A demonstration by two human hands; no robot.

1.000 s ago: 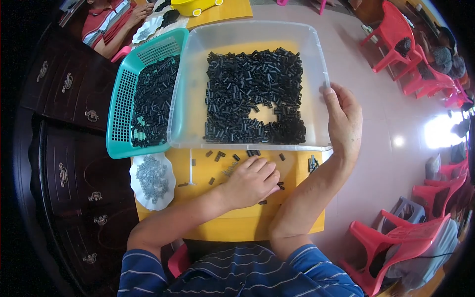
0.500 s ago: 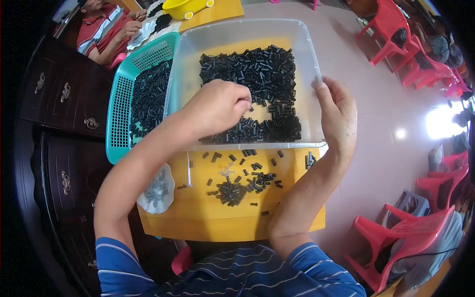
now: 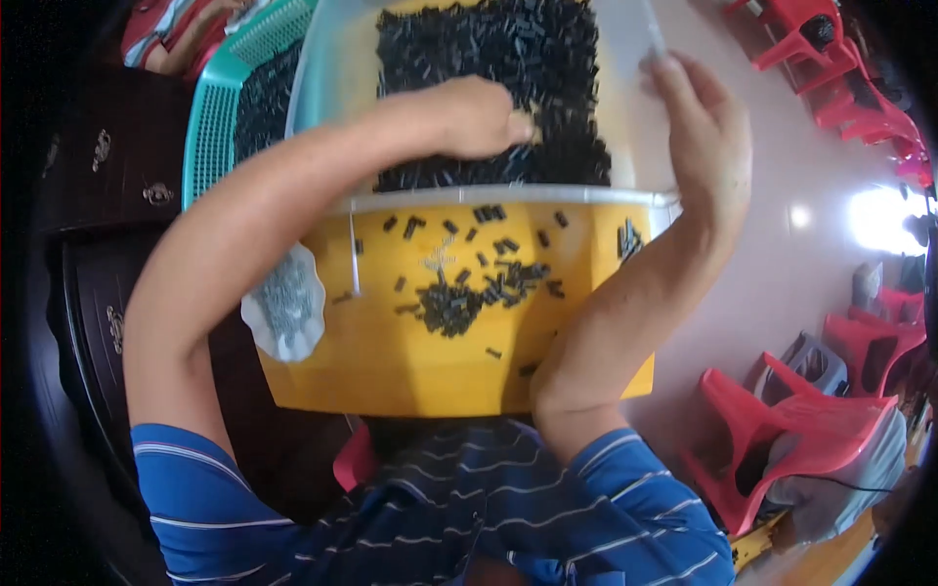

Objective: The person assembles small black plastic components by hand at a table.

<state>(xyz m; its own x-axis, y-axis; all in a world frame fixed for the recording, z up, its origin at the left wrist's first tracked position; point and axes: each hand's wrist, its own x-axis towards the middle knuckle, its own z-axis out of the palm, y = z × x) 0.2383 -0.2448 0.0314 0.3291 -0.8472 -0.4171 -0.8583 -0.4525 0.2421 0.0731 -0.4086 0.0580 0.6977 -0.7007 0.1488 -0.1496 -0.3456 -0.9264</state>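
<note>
A clear plastic bin (image 3: 528,196) holds a wide layer of short black tubular pieces (image 3: 489,44). My left hand (image 3: 479,119) reaches into it with curled fingers, low over the pieces near the front wall. Whatever lies between those fingertips is hidden. At the bin's right side, my right hand (image 3: 705,127) grips the rim between thumb and fingers. In front of the bin, a small heap of the same black pieces (image 3: 451,311) lies on the yellow tabletop (image 3: 469,381). Thin silvery bits (image 3: 437,260) lie just behind the heap.
A teal perforated basket (image 3: 207,137) of black pieces stands against the bin's left side. On the table's left edge is a white scalloped dish (image 3: 283,353) with small pale parts. Dark drawers (image 3: 93,195) flank the left; red plastic chairs (image 3: 782,420) stand right. Another person's arm (image 3: 200,39) shows far left.
The view has tilted, so everything sits higher in the picture. My left hand has shifted slightly right within the bin, over the former bare patch. My right hand keeps its hold on the rim.
</note>
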